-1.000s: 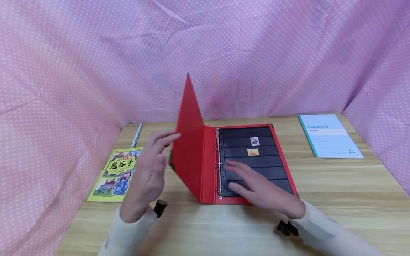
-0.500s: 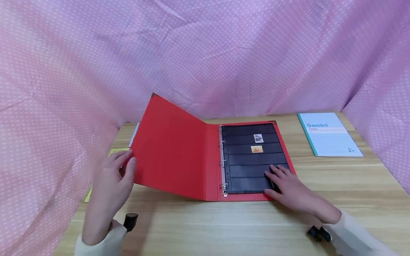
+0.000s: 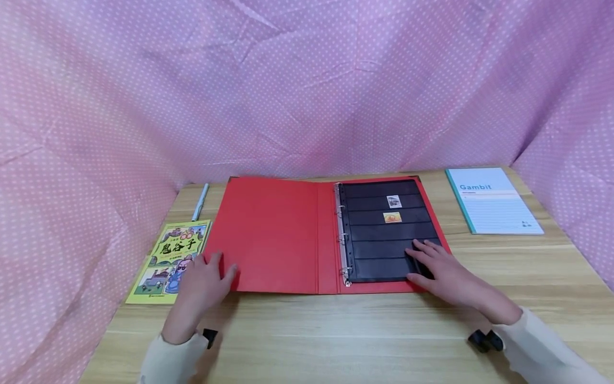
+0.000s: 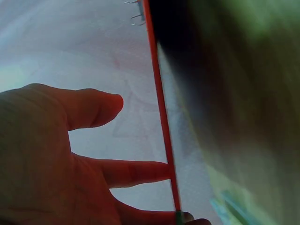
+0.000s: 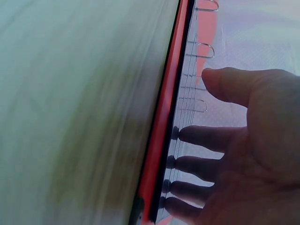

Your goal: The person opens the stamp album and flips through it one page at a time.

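A red ring binder (image 3: 273, 234) lies spread on the table, its front cover turned to the left. On its right side is a black pocket page (image 3: 384, 248) bearing two small stamps, a grey-white stamp (image 3: 394, 201) and a yellow-orange stamp (image 3: 392, 217). My left hand (image 3: 203, 280) is at the cover's lower left edge, fingers extended and thumb apart; in the left wrist view, fingers (image 4: 140, 173) reach the red edge. My right hand (image 3: 446, 274) rests its spread fingertips on the page's lower right part, and the right wrist view shows fingers (image 5: 201, 138) touching its surface.
A yellow comic-style book (image 3: 155, 272) lies at the left, partly behind my left hand. Above it is a pale blue pen (image 3: 200, 202). A "Gambit" notebook (image 3: 494, 202) lies at the right. Pink dotted cloth (image 3: 307, 96) hangs around the wooden table (image 3: 336, 336).
The binder's cover has swung from upright down to the left, with my left hand following its edge. My right hand has moved from near the rings to the page's lower right corner.
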Action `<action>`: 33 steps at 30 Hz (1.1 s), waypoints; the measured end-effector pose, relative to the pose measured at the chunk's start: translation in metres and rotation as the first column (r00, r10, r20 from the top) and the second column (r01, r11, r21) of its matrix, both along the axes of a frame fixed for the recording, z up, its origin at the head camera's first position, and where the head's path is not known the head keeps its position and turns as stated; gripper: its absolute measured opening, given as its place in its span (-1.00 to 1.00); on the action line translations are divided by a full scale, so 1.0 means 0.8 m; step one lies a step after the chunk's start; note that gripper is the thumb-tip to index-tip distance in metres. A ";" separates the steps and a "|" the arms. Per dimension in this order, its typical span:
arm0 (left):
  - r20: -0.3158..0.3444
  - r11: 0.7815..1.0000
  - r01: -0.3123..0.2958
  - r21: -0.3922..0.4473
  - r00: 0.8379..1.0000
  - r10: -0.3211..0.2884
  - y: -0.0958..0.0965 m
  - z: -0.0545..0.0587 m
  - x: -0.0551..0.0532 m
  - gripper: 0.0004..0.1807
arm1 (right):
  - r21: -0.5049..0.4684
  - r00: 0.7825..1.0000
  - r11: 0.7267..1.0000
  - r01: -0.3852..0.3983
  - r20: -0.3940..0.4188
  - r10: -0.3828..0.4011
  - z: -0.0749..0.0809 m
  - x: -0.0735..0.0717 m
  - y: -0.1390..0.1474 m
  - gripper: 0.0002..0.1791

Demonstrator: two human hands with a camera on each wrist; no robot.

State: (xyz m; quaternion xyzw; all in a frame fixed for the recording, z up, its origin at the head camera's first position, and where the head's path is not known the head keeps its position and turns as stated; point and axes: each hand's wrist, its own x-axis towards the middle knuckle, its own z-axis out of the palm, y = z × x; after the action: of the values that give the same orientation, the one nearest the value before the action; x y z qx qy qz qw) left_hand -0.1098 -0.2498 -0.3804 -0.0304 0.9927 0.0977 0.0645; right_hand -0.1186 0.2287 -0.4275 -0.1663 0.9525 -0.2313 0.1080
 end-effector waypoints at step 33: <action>0.149 0.971 0.076 -0.227 0.988 -0.042 0.039 -0.054 -0.009 0.03 | -0.019 0.959 0.960 0.281 0.042 -0.280 0.006 -0.008 0.016 -0.20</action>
State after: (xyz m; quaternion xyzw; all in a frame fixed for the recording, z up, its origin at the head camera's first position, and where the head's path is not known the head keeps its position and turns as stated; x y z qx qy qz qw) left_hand -0.1174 -0.2184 -0.4239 -0.0151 0.9905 -0.0233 0.1344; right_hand -0.1246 0.2412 -0.4231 -0.0265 0.9612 -0.2594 0.0903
